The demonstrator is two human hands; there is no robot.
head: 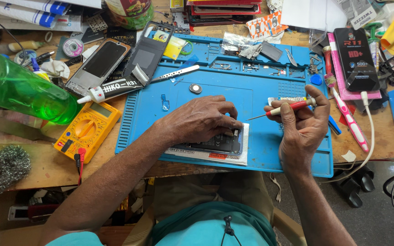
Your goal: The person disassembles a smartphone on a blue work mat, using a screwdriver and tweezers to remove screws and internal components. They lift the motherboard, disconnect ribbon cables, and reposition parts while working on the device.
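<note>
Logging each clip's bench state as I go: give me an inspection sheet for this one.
Surface: blue repair mat on a wooden bench.
Job's things: opened phone lying flat on the mat; red-handled screwdriver.
Clutter: yellow multimeter, green bottle, glue tube, steel wool.
Grips: left hand presses the phone; right hand holds the screwdriver.
Cables: white cable at the right edge.
Surroundings: black cable loops on the floor.

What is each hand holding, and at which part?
The right hand pinches a red-handled screwdriver at its handle. The left hand presses down on the opened phone, covering its upper part, rather than lifting it.
</note>
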